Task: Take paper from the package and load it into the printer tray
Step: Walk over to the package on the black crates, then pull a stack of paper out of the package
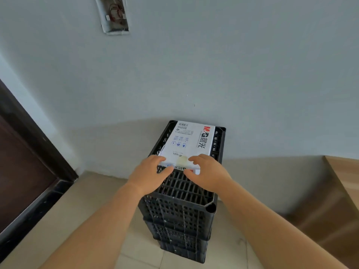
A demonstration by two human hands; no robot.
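A white paper package (189,141) with red and black print lies flat on top of a stack of black plastic crates (180,210), pushed toward the wall. My left hand (150,172) rests at the package's near left corner, fingers on top and thumb at the near end. My right hand (206,172) is at the near right corner in the same way. A strip of yellowish tape (182,161) sits on the near end flap between my hands. No printer or tray is in view.
A pale wall (194,74) stands right behind the crates. A dark wooden door (23,171) is at the left. A light wooden furniture edge (342,181) is at the right. The floor (87,200) is beige tile. A small recessed wiring box (114,15) is high on the wall.
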